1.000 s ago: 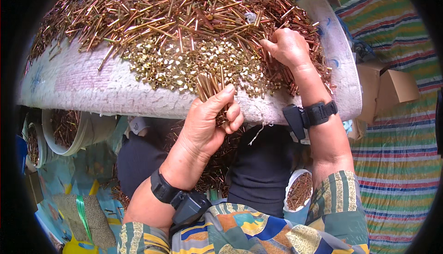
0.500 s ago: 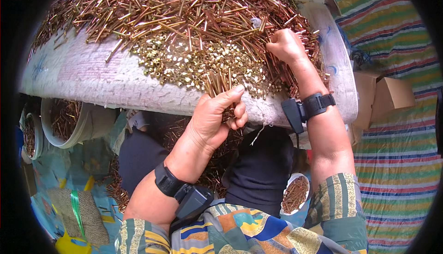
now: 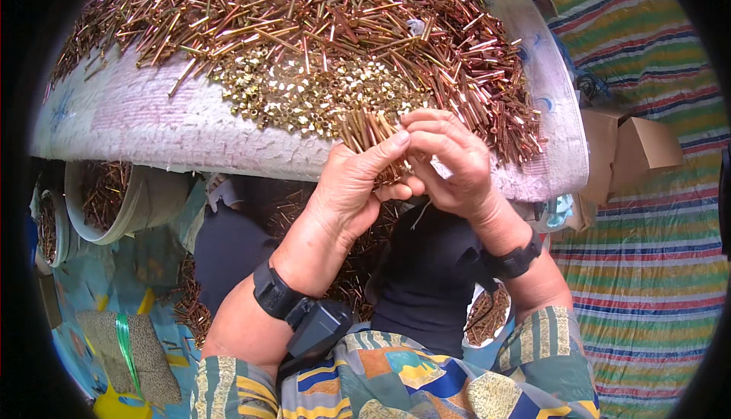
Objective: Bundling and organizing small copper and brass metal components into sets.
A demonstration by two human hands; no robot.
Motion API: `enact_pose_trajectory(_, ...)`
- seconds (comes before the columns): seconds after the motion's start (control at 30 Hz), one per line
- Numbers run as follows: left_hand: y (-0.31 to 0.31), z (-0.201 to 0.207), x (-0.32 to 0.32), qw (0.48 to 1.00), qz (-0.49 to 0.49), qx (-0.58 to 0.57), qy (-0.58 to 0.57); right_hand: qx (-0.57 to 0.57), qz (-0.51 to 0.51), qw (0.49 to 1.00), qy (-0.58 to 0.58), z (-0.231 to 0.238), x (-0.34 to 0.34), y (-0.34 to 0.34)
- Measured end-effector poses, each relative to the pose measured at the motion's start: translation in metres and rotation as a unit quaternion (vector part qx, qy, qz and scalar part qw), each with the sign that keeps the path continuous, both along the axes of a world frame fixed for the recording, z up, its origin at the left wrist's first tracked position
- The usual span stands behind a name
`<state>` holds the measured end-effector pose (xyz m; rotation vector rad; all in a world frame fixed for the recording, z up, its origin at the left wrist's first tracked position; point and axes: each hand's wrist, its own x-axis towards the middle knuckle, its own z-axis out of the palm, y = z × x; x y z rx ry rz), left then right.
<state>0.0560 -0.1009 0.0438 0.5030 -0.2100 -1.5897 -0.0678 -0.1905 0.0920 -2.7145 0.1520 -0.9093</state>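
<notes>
My left hand (image 3: 343,194) is closed around a bundle of thin copper-coloured metal rods (image 3: 362,130), their ends sticking up above the thumb. Against the right side of that bundle, my right hand (image 3: 457,162) has its fingers bent and pressed together near the left thumb tip. Whatever sits between the right fingertips is hidden. Just beyond both hands lies a spread of small brass-coloured nuts (image 3: 304,92). A large heap of loose copper-coloured rods (image 3: 266,19) covers the surface behind them and curves down the right side.
A worn, pale padded cloth (image 3: 145,133) covers the work surface. White buckets (image 3: 137,206) holding rods stand lower left, and a smaller white container (image 3: 487,316) with rods is by my right leg. Open cardboard (image 3: 647,145) lies at the right on a striped sheet (image 3: 632,267).
My right hand has come from the rod heap at the right, down and left, to the bundle. My left hand stays nearly in place, still holding the rods.
</notes>
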Motion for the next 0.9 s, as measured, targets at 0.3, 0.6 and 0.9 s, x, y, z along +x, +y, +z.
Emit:
enact_pose_trajectory(0.3, -0.005, 0.000, 0.004, 0.999, 0.044, 0.009, 0.011, 0.039, -0.306, 0.951, 0.026, 0.010, 0.011, -0.086)
enact_pose_trajectory(0.6, -0.011, 0.002, -0.001, 0.995, 0.060, -0.008, 0.085, -0.088, -0.381, 0.812, 0.432, 0.009, 0.057, -0.118)
enact_pose_trajectory(0.9, -0.009, -0.001, 0.002, 0.996, 0.065, -0.003, 0.067, -0.058, -0.350, 0.834, 0.423, 0.009, 0.047, -0.131)
